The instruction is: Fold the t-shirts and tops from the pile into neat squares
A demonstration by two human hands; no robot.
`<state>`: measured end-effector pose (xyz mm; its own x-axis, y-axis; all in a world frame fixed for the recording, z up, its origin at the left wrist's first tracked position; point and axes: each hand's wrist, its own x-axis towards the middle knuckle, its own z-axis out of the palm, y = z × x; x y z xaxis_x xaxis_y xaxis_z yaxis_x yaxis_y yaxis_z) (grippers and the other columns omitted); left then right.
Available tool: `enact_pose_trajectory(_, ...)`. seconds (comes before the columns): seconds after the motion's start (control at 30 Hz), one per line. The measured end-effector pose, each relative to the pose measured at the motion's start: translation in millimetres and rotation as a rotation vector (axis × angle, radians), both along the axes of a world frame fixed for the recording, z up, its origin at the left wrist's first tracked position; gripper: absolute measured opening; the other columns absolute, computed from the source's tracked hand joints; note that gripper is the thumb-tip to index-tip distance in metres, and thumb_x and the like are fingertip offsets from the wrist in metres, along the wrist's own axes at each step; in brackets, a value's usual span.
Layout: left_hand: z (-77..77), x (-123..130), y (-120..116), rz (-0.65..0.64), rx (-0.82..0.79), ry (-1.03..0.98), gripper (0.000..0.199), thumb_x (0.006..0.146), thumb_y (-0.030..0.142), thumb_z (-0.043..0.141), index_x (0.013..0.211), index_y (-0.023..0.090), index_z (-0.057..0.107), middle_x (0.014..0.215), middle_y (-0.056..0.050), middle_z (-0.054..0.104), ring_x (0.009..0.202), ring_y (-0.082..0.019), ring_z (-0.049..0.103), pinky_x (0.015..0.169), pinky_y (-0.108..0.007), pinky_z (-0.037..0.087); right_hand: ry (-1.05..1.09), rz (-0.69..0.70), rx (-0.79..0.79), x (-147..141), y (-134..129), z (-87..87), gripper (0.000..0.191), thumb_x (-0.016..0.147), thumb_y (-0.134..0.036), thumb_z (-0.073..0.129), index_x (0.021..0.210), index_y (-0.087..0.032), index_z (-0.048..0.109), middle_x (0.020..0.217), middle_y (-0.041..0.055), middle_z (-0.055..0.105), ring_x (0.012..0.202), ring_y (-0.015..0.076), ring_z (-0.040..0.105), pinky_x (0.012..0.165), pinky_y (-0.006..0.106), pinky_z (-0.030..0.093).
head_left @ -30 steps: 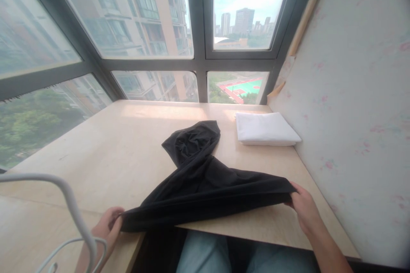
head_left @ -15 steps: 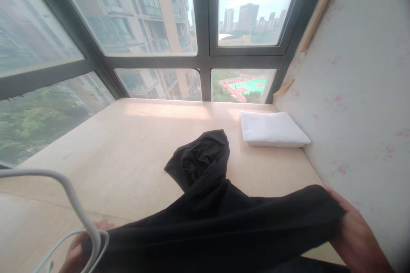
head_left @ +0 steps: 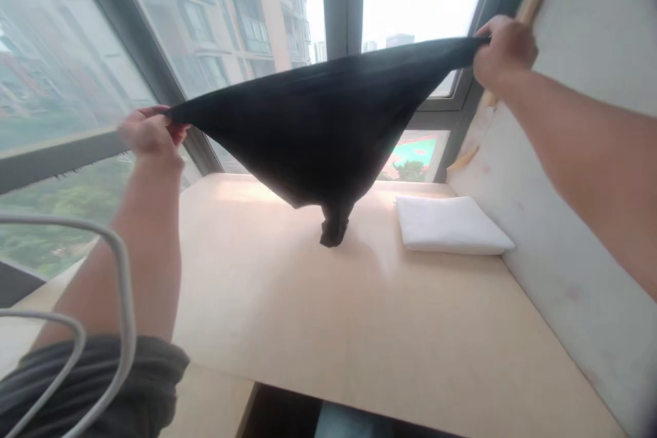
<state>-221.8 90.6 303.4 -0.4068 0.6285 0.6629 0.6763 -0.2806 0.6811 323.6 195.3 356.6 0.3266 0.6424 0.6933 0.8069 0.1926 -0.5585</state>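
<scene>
A black cloth garment [head_left: 318, 123] is stretched between my two hands in front of the window. My left hand [head_left: 151, 131] pinches its left corner, fingers closed on the fabric. On the far right, my right hand [head_left: 506, 48] grips the opposite corner, a little higher than the left. The fabric sags to a narrow, bunched lower end that hangs close over the pale wooden surface [head_left: 308, 315]; whether it touches there I cannot tell. Its exact cut is hidden by the folds.
A folded white cloth [head_left: 452, 224] lies at the right, near the papered wall [head_left: 575, 219]. Windows with grey frames [head_left: 343, 0] stand behind the surface. A white cable [head_left: 126, 287] loops across the lower left. A dark gap [head_left: 287, 410] shows at the front edge.
Both hands have risen from low near the front edge up to window height, away from me. The black garment has lifted with them and now hangs spread, its bunched part drawn together below.
</scene>
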Motion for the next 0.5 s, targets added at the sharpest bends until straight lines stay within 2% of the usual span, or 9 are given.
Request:
enact_pose_trajectory(0.07,35.8,-14.0,2.6,0.067,0.062,-0.142,0.032,0.091,0.017,0.037,0.090,-0.003,0.061,0.100,0.002,0.066,0.105,-0.023,0.066,0.062,-0.019,0.041,-0.146,-0.059,0.143,12.1,-4.8,39.7,0.048,0.084,-0.022,0.041,0.121,-0.006,0.067,0.117,0.0158,0.067,0.124,0.0381,0.052,0.084,0.052,0.033)
enact_pose_trajectory(0.1,45.7,-18.9,-0.6,0.086,0.092,-0.192,0.029,0.088,0.019,0.040,0.083,0.001,0.063,0.101,0.005,0.068,0.109,-0.025,0.064,0.060,-0.018,0.040,-0.209,-0.075,0.204,16.0,-11.9,50.8,0.050,0.085,-0.028,0.039,0.120,-0.006,0.067,0.114,0.0151,0.068,0.121,0.0390,0.054,0.078,0.051,0.033)
enact_pose_trajectory(0.13,50.0,-22.7,-6.2,0.086,0.115,-0.229,0.025,0.085,0.022,0.045,0.082,0.005,0.064,0.104,0.006,0.069,0.112,-0.026,0.063,0.059,-0.017,0.041,-0.257,-0.074,0.246,18.9,-21.2,55.6,0.053,0.084,-0.032,0.037,0.118,-0.006,0.067,0.111,0.0146,0.069,0.118,0.0389,0.055,0.074,0.049,0.033)
enact_pose_trajectory(0.2,42.9,-27.8,-22.9,0.025,0.119,-0.226,0.030,0.085,0.029,0.049,0.101,0.007,0.063,0.109,0.006,0.070,0.112,-0.024,0.063,0.063,-0.018,0.044,-0.323,-0.027,0.285,22.8,-43.5,46.7,0.053,0.084,-0.038,0.037,0.114,-0.007,0.068,0.102,0.0127,0.070,0.112,0.0368,0.059,0.069,0.046,0.033)
enact_pose_trajectory(0.27,17.8,-30.8,-43.1,-0.025,0.083,-0.196,0.046,0.087,0.033,0.050,0.122,0.002,0.052,0.105,0.004,0.070,0.104,-0.020,0.066,0.068,-0.020,0.045,-0.326,0.046,0.265,25.3,-67.7,16.1,0.045,0.084,-0.036,0.043,0.111,-0.011,0.070,0.093,0.0094,0.071,0.104,0.0318,0.064,0.070,0.042,0.035)
enact_pose_trajectory(0.33,-21.4,-32.3,-64.4,-0.021,-0.002,-0.178,0.051,0.089,0.032,0.048,0.126,-0.002,0.047,0.097,0.005,0.069,0.095,-0.015,0.067,0.073,-0.023,0.046,-0.251,0.077,0.219,26.1,-92.5,-31.4,0.037,0.086,-0.031,0.047,0.110,-0.015,0.071,0.085,0.0069,0.071,0.093,0.0256,0.069,0.071,0.039,0.039)
enact_pose_trajectory(0.43,-98.3,-28.9,-98.1,0.039,-0.169,-0.174,0.048,0.087,0.030,0.049,0.123,-0.002,0.052,0.089,0.004,0.069,0.086,-0.011,0.068,0.076,-0.024,0.051,-0.144,0.114,0.056,20.9,-132.4,-123.1,0.030,0.084,-0.022,0.054,0.106,-0.013,0.073,0.070,0.0060,0.069,0.071,0.0171,0.067,0.067,0.030,0.044)
enact_pose_trajectory(0.5,-155.9,-21.4,-121.9,0.090,-0.325,-0.149,0.045,0.084,0.030,0.049,0.117,0.000,0.058,0.081,0.000,0.070,0.076,-0.012,0.068,0.070,-0.025,0.056,-0.137,0.142,-0.113,13.0,-160.8,-190.8,0.029,0.080,-0.016,0.056,0.103,-0.017,0.074,0.075,0.0047,0.072,0.071,0.0176,0.066,0.067,0.029,0.045)
